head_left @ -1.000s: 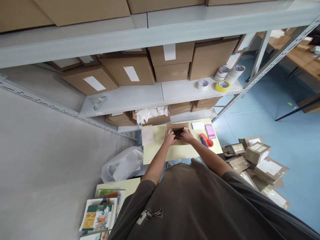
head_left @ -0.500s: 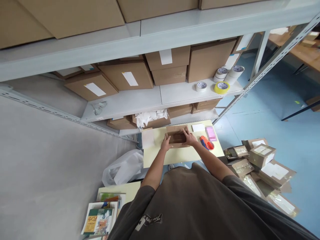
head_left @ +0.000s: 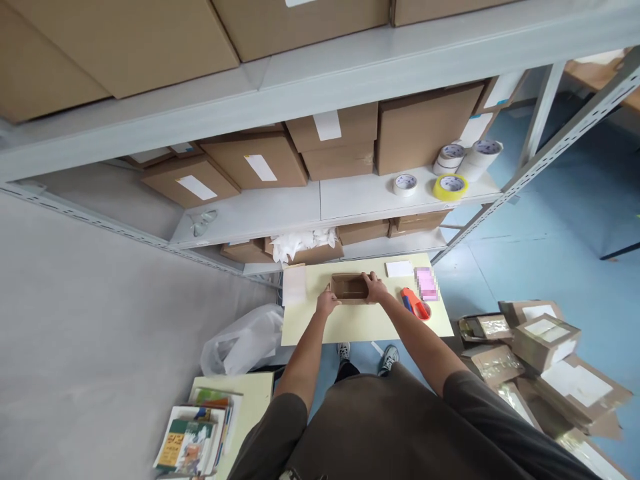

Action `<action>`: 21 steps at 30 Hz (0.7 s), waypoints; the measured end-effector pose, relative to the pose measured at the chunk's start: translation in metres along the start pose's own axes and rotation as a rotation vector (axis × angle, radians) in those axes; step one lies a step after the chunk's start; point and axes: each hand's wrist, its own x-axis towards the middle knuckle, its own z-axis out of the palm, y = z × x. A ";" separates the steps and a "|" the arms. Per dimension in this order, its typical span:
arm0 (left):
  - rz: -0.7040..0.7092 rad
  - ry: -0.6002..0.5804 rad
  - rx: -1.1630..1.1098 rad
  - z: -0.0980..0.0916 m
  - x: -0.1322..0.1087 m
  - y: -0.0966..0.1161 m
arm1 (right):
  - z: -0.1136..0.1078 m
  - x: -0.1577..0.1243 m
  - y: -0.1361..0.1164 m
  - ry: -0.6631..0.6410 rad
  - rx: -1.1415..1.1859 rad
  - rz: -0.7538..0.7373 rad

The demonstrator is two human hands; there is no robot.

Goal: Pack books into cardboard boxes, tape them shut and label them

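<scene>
Now both hands, the left hand (head_left: 327, 303) and the right hand (head_left: 374, 287), grip the ends of an open cardboard box (head_left: 349, 287) near the far edge of the tabletop (head_left: 360, 323), steadying it upright; a tape dispenser (head_left: 413, 303) lies nearby.

Small brown cardboard box (head_left: 349, 287) as I see it from above, open-topped, upright, flaps out of sight, bare interior showing, resting on the pale yellow table (head_left: 360, 323) near its far edge, roughly midway along.
</scene>
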 end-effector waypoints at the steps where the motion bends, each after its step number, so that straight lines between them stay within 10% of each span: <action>1: 0.002 -0.005 -0.008 0.001 0.001 0.000 | -0.001 0.000 0.000 -0.024 -0.018 0.005; 12: 0.204 -0.020 -0.185 0.005 -0.015 -0.028 | -0.018 -0.021 -0.026 0.040 -0.131 0.107; 17: 0.163 0.162 -0.318 -0.030 -0.009 -0.072 | 0.010 -0.010 -0.098 0.302 -0.001 -0.094; 21: 0.094 0.218 -0.369 -0.076 0.009 -0.124 | 0.063 0.022 -0.174 0.234 0.052 -0.172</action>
